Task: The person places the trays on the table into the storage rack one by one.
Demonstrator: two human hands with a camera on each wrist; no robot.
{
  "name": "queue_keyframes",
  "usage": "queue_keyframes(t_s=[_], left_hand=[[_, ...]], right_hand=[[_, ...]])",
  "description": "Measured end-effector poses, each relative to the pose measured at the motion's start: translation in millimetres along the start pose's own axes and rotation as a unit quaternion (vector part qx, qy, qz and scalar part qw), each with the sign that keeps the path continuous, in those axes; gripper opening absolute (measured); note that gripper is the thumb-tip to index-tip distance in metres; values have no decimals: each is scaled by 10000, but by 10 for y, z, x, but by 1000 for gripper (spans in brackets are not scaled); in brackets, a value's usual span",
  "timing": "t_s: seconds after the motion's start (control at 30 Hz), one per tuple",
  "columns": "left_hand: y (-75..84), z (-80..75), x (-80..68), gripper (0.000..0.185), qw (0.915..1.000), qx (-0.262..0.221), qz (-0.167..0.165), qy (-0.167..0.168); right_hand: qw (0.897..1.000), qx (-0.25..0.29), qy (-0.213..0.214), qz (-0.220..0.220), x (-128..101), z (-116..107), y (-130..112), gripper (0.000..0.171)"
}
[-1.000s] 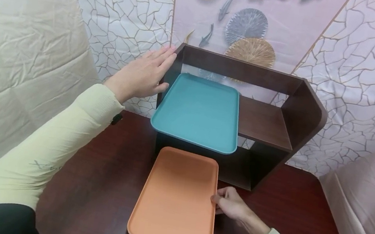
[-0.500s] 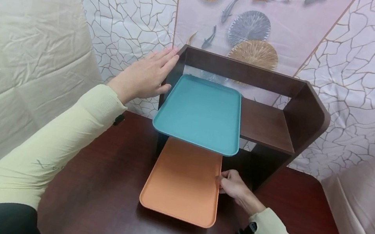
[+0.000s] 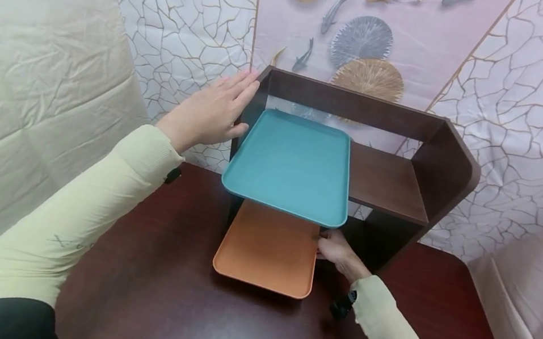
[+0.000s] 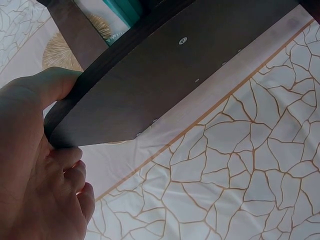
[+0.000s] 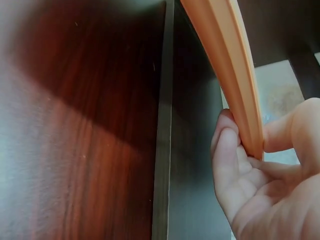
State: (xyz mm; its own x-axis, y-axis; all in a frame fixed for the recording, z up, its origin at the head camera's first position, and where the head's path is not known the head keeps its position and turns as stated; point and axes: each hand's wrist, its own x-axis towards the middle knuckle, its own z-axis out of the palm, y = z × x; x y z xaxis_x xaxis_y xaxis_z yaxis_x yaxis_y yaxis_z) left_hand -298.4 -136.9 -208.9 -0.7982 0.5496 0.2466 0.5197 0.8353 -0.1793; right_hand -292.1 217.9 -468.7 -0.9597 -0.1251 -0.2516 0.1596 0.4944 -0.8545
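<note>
My right hand (image 3: 335,247) pinches the right edge of an orange tray (image 3: 265,254), thumb above and fingers beneath. The tray's far part is inside the lower level of a dark brown wooden shelf (image 3: 388,179), hidden under a teal tray (image 3: 292,166). In the right wrist view, the orange tray (image 5: 235,75) is seen edge-on between thumb and fingers. My left hand (image 3: 212,107) rests with straight fingers against the top of the shelf's left side. The left wrist view shows the thumb and fingers either side of the side panel (image 4: 135,85).
The teal tray lies on the upper level and sticks out over the front. The shelf stands on a dark reddish table (image 3: 172,294), against a patterned cloth backdrop (image 3: 194,10). A pale curtain (image 3: 31,75) hangs at the left.
My right hand has slid the orange tray away from me, deeper into the lower level beneath the teal tray. My left hand has stayed at the shelf's side.
</note>
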Motion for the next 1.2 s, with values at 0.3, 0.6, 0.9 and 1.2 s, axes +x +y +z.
queue_keyframes(t_s=[0.3, 0.6, 0.9, 1.2], left_hand=[[-5, -5, -1, 80, 10000, -52, 8, 51], [12, 4, 17, 81, 10000, -27, 10, 42], [23, 1, 11, 81, 10000, 21, -5, 36], [20, 7, 6, 81, 10000, 25, -77, -3]], right_hand=[[9999, -14, -44, 109, 221, -9, 38, 44], [9999, 40, 44, 142, 352, 24, 92, 36], [9999, -92, -61, 105, 382, 53, 114, 41], [9984, -517, -186, 123, 379, 94, 32, 51]])
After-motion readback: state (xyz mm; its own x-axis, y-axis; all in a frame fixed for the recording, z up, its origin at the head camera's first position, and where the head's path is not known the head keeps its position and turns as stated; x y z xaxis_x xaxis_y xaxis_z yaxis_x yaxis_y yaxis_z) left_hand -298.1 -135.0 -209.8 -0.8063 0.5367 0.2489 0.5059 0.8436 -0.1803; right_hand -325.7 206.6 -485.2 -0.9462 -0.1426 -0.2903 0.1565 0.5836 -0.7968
